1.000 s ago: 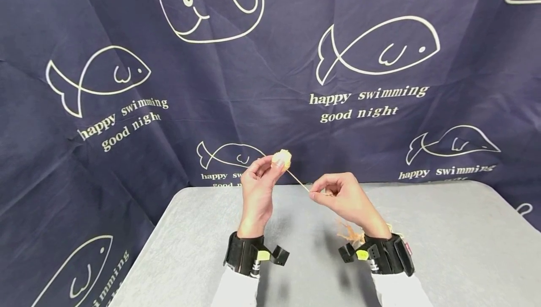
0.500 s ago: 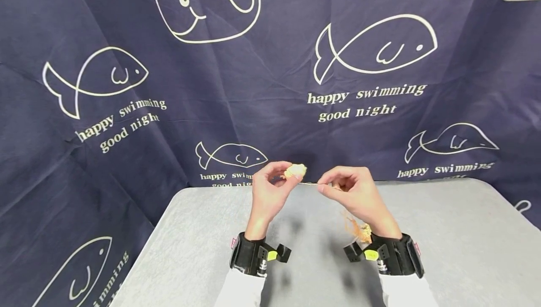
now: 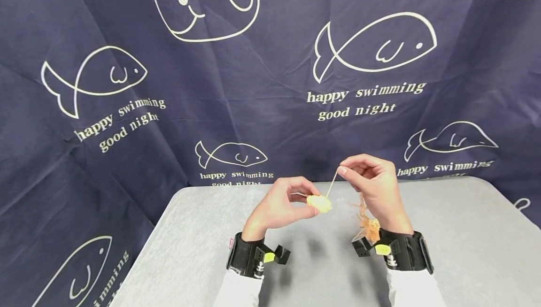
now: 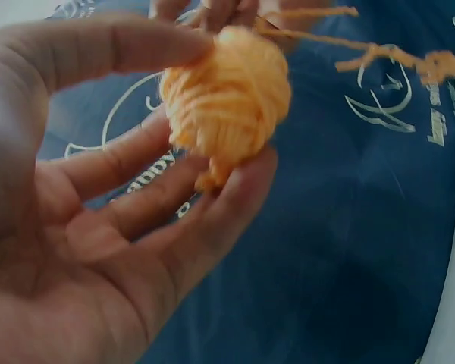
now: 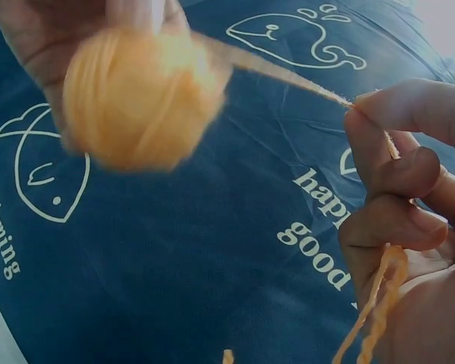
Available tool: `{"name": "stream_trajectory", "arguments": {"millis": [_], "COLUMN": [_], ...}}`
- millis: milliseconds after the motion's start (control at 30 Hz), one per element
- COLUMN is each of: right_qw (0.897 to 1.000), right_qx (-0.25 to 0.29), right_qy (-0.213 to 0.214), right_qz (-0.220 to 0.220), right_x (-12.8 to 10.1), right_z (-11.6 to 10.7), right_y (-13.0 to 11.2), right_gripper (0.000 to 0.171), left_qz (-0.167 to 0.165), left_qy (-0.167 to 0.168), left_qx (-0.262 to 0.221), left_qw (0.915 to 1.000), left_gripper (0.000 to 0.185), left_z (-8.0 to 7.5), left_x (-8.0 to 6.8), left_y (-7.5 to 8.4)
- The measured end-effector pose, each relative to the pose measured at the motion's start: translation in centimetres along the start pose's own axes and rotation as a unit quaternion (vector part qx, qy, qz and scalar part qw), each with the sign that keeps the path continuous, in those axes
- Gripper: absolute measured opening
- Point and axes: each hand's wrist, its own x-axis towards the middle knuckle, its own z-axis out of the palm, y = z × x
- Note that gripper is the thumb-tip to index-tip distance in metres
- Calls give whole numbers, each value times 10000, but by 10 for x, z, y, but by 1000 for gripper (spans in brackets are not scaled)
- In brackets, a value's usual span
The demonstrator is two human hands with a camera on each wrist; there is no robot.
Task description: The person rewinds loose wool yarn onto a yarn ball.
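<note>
My left hand (image 3: 279, 206) pinches the small yarn ball (image 3: 319, 203) above the near table (image 3: 465, 250), right hand (image 3: 374, 187) fingers clamped on the strand (image 3: 332, 186). Imo light pinch + tight strand = ball could pop out & unravel

left hand (image 3: 279, 206) above table (image 3: 456, 250), holds yarn ball (image 3: 319, 203) at fingertips | right hand (image 3: 376, 189) right of ball, higher, pinches strand (image 3: 331, 186) | strand runs ball to right hand | loose yarn (image 3: 368, 220) hangs below right hand | backdrop cloth (image 3: 270, 86) behind table
</note>
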Motion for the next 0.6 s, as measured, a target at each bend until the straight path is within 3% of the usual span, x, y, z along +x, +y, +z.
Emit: {"name": "stream_trajectory", "arguments": {"millis": [133,233,400,600], "right_qw": [10000,9998,9973,9924], "right_qx": [23,-142,-659,-1133], "right_qy": [52,34,37,79], "right_qz": [80,157,320,479], "right_x": [0,0,0,1], "right_z": [-2,-2,-3,-3], "right_y": [1,3,6,9], "right_gripper": [9,10,10,10], "left_qz": [411,639,815,790], "left_qy": [-514,-676,-658,-532], "left_qx": [-558,-806,-1134,-1394], "left_qw": [9963,9924,9880,9856], "left_gripper": [29,30,29,27], "left_z": [1,0,0,0], "left_x": [-1,-2,-2,-2], "left_y": [4,8,11,12]}}
